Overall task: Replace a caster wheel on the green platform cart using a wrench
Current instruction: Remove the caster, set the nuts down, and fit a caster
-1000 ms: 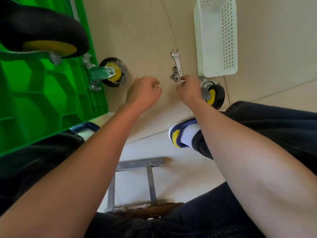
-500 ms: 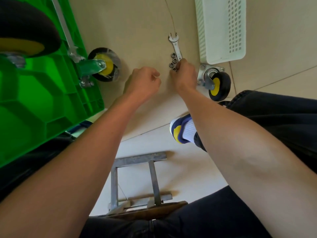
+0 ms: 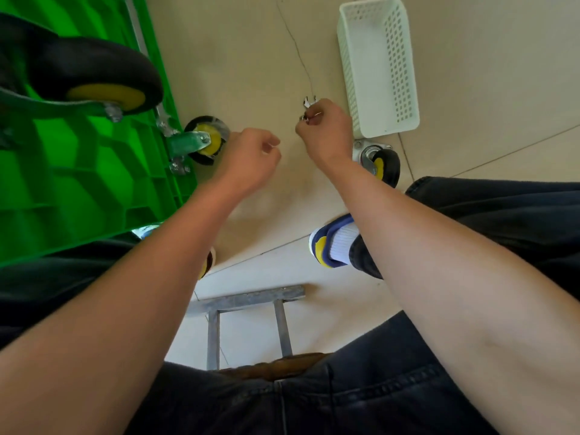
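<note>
A small silver metal wrench [image 3: 310, 102] is pinched in the curled right hand [image 3: 326, 130], while nothing is held in the loosely curled left hand [image 3: 251, 158] beside it.

Both arms reach forward; left hand [image 3: 251, 158] loosely curled; right hand [image 3: 326, 130] fingers curled, pinching.

This is looking like an informal repair spot on a tiled floor [image 3: 238, 58], indoors, more a plain room than a fitted workshop. A green platform cart [image 3: 78, 183] is lying upturned at the left, a loose caster wheel [image 3: 381, 163] and white plastic basket [image 3: 376, 64] are sitting on the floor, and a metal-framed stool [image 3: 248, 312] is standing near.
</note>
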Demonstrator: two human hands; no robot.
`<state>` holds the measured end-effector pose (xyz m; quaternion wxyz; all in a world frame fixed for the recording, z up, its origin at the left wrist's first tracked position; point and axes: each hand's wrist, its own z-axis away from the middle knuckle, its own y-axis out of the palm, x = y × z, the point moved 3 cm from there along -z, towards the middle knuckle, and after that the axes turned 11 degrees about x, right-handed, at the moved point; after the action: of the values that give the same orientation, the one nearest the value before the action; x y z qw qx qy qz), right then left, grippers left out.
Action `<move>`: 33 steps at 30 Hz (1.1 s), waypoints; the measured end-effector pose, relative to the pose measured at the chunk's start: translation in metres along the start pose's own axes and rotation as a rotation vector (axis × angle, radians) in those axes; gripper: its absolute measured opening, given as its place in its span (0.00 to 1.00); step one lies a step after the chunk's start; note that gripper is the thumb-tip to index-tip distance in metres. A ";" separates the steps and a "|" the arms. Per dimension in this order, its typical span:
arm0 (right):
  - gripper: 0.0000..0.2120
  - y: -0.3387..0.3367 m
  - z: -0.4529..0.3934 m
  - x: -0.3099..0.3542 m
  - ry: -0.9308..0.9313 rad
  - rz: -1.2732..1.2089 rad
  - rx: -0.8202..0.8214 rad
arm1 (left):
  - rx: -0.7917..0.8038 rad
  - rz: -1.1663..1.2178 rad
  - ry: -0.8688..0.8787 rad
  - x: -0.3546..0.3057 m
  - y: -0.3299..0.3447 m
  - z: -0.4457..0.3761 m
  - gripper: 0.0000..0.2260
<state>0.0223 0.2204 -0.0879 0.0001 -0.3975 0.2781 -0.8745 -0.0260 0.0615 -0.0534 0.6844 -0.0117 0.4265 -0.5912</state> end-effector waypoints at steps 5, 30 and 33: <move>0.06 -0.028 0.039 0.053 -0.142 -0.048 -0.020 | -0.102 -0.002 0.065 -0.026 -0.039 0.046 0.16; 0.05 -0.066 0.146 0.235 -0.536 0.232 0.428 | -0.689 -0.469 0.262 -0.059 -0.239 0.232 0.16; 0.10 -0.042 0.145 0.243 -0.603 0.325 0.462 | -0.656 -0.471 0.054 -0.044 -0.247 0.223 0.20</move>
<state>-0.0337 0.1320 0.1782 0.3087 -0.5763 0.1210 -0.7470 -0.0872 -0.0858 0.2420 0.4788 -0.3112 0.5959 -0.5646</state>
